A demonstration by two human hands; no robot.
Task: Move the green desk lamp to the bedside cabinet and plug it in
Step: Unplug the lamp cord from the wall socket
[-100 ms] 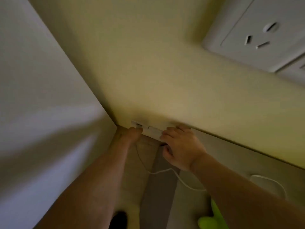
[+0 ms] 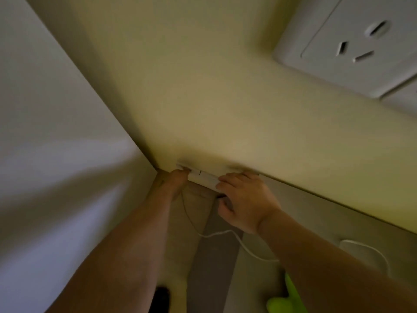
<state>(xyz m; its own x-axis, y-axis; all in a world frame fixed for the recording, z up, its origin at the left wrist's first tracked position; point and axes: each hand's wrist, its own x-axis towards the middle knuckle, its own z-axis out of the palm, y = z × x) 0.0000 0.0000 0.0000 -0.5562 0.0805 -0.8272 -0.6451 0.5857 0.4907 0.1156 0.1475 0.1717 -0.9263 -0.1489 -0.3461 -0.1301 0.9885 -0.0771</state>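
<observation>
Head view: both arms reach down to a white socket strip (image 2: 203, 177) low against the wall. The left hand (image 2: 173, 181) braces its end, grip hidden, cannot tell. The right hand (image 2: 244, 199) curls fingers over the strip's other end. The white cord (image 2: 246, 245) trails back to the green desk lamp (image 2: 284, 301), bottom edge. Lamp looks moved; plugging in seems underway, unconfirmed.

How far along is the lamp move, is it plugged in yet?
Looks done: the green lamp sits at the lower edge, its white cord trailing toward the wall. In hand: left hand and right hand both press on a white power strip low against the wall. Left: whether the plug is seated is hidden.
</observation>
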